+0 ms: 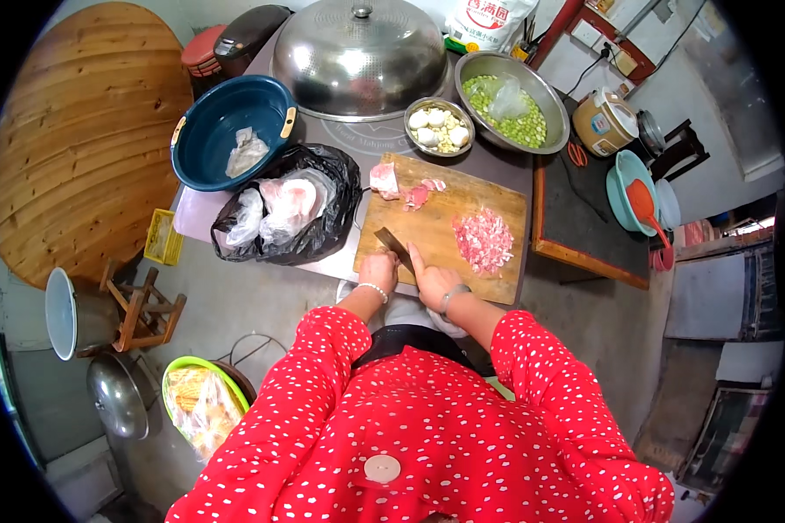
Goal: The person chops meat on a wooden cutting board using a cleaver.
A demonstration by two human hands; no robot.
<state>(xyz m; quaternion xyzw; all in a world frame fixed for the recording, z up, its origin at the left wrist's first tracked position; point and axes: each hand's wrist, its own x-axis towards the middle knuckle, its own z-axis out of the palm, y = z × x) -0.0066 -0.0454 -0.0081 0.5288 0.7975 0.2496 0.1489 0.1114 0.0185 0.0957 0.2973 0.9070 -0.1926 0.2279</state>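
Observation:
My right hand [435, 282] grips a knife, whose dark blade [392, 243] points up and left over the wooden cutting board [425, 229]. Close beside the blade, my left hand [378, 270] rests with bent fingers at the board's near left. Whatever may be under those fingers is hidden. Finely chopped pink meat [483, 240] forms a pile on the right part of the board. Toward the far left corner lie a pale chunk of fatty meat [384, 180] and some thin meat slices [418, 195].
A black plastic bag [340, 222] holding wrapped items sits left of the board, below a blue basin [193, 157]. Behind are a large metal lid [360, 59], a small bowl of eggs or pale bulbs [439, 151] and a steel basin of green beans [554, 127].

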